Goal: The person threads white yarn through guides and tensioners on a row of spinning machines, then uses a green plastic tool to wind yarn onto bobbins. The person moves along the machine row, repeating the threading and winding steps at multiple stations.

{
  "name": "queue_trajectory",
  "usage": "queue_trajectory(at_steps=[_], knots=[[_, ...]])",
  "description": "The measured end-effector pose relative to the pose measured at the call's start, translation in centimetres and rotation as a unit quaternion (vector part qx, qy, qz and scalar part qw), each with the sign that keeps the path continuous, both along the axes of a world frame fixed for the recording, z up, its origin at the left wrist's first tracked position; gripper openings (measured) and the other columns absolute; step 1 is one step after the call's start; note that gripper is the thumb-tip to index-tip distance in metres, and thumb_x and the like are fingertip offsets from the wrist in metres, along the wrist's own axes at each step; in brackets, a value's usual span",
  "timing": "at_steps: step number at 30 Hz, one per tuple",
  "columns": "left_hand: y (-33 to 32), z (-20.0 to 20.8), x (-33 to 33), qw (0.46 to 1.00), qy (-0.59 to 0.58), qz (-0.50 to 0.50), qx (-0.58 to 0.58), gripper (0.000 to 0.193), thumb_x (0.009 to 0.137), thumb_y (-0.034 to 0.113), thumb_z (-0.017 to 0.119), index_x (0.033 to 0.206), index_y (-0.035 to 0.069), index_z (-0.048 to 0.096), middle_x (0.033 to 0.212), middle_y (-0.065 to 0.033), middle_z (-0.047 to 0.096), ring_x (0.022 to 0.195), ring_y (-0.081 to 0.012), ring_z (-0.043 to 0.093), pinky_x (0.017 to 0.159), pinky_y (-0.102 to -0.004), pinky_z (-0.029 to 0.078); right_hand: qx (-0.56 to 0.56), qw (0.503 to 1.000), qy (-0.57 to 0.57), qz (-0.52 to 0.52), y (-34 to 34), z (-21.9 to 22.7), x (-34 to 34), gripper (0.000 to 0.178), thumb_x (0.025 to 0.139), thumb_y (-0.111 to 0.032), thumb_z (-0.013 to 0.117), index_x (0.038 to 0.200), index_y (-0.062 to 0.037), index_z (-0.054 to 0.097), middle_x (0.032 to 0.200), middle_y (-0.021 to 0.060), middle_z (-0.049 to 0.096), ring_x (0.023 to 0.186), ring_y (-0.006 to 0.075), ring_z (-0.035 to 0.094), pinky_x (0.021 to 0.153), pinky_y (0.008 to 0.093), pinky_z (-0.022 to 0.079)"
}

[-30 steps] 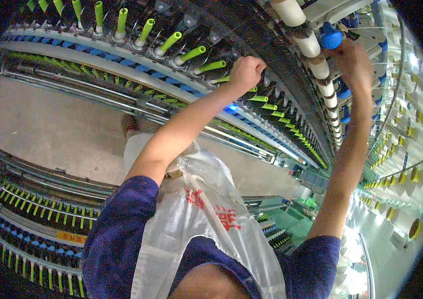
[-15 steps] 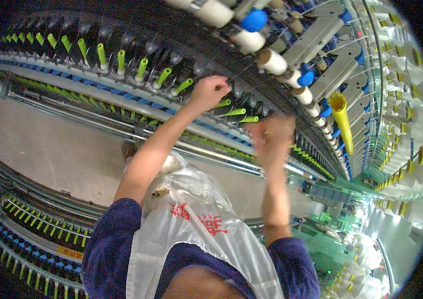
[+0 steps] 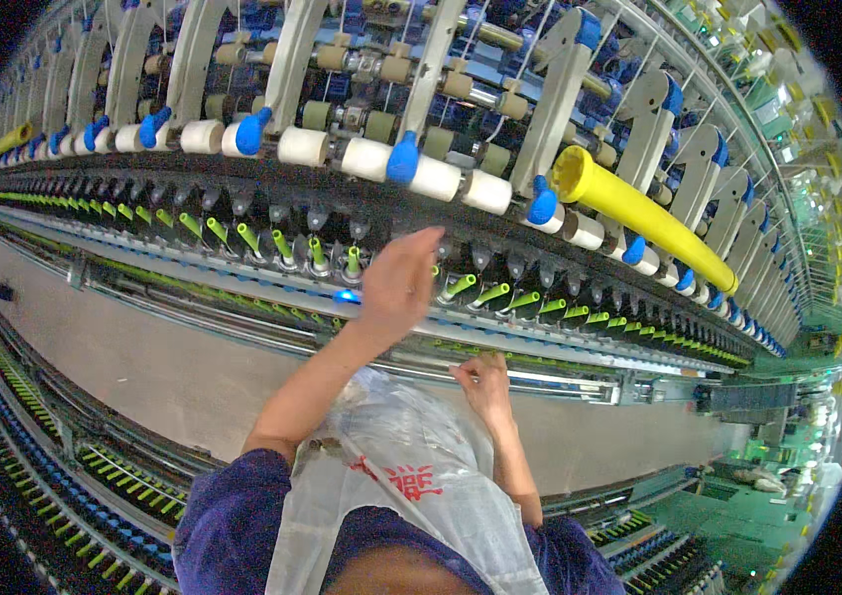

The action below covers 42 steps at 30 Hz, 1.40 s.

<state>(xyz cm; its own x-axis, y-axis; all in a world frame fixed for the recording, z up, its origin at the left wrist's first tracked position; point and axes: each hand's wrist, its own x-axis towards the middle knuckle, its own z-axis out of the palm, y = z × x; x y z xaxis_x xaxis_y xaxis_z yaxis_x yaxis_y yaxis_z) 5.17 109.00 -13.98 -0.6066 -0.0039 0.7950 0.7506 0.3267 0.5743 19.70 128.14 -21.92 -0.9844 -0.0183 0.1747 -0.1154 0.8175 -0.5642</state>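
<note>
A spinning frame with a long row of spindles fills the middle of the view. My left hand [image 3: 401,283] reaches up over the spindle row, its fingers held together and pointing at the white rollers; anything between them is too small to make out. Light-green tubes [image 3: 459,288] stand on spindles to either side of it. Lower and to the right, my right hand [image 3: 485,385] hangs before the metal rails, fingers curled and thumb drawn toward them as in a pinch. What it may hold does not show.
White rollers [image 3: 378,167] and grey arms with blue knobs [image 3: 402,159] run above the spindles. A yellow tube [image 3: 644,218] lies across the arms at the right. Behind the walkway floor [image 3: 198,357] stands another machine with green tubes [image 3: 128,471]. I wear a translucent apron [image 3: 411,446].
The view has turned so the machine lies more level. My left hand has shifted down from its raised place. My right hand has drawn back from the spindles toward my body.
</note>
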Motion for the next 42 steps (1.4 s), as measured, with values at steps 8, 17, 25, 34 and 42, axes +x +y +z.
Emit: queue_trajectory(at_steps=[8, 17, 25, 34, 42], knots=[[5.2, 11.3, -11.1, 0.901, -0.240, 0.102, -0.348, 0.062, 0.077, 0.006, 0.052, 0.133, -0.006, 0.029, 0.102, -0.0329, 0.055, 0.093, -0.0461, 0.057, 0.083, -0.0491, 0.046, -0.042, 0.996, 0.008, 0.079, -1.5, -0.8, -1.4, 0.018, 0.068, -0.014, 0.075, 0.065, -0.0063, 0.060, 0.065, 0.0077, 0.057, 0.068, 0.0270, 0.051, 0.064, 0.0393, 0.039], [5.1, 10.9, -11.2, 0.891, -0.185, 0.082, -0.406, 0.067, 0.075, 0.004, 0.052, 0.136, -0.006, 0.028, 0.104, -0.0292, 0.056, 0.098, -0.0426, 0.055, 0.089, -0.0468, 0.043, -0.033, 0.997, -0.059, 0.036, -1.4, -1.5, 0.8, 0.015, 0.072, -0.020, 0.071, 0.070, -0.0061, 0.066, 0.076, 0.0114, 0.061, 0.082, 0.0316, 0.052, 0.074, 0.0444, 0.042], [4.1, -10.7, 1.9, 0.918, -0.376, -0.085, -0.095, 0.027, 0.092, 0.017, 0.049, 0.110, -0.003, 0.053, 0.081, -0.0218, 0.061, 0.073, -0.0421, 0.060, 0.064, -0.0456, 0.047, -0.046, 0.999, -0.009, -0.012, -0.6, -1.7, 0.9, 0.015, 0.070, -0.015, 0.074, 0.070, -0.0037, 0.064, 0.071, 0.0099, 0.058, 0.076, 0.0291, 0.051, 0.071, 0.0384, 0.041], [7.0, -15.7, -2.0, 0.874, -0.478, -0.061, -0.059, 0.034, 0.093, 0.022, 0.049, 0.113, -0.003, 0.040, 0.090, -0.0264, 0.059, 0.085, -0.0445, 0.057, 0.075, -0.0455, 0.045, -0.062, 0.998, 0.016, -0.024, -0.6, -0.8, -0.3, 0.027, 0.074, -0.012, 0.071, 0.098, -0.0023, 0.062, 0.092, 0.0121, 0.064, 0.091, 0.0310, 0.055, 0.080, 0.0384, 0.044], [0.7, 0.1, 0.1, 0.708, -0.354, -0.355, 0.497, 0.033, 0.096, 0.036, 0.044, 0.109, 0.006, 0.045, 0.071, -0.0023, 0.043, 0.065, -0.0152, 0.044, 0.065, -0.0350, 0.044, -0.201, 0.978, -0.026, -0.040, -2.5, 3.8, -2.2, 0.075, 0.075, -0.007, 0.071, 0.138, -0.0026, 0.031, 0.119, 0.0148, 0.054, 0.102, 0.0217, 0.057, 0.089, 0.0316, 0.044]])
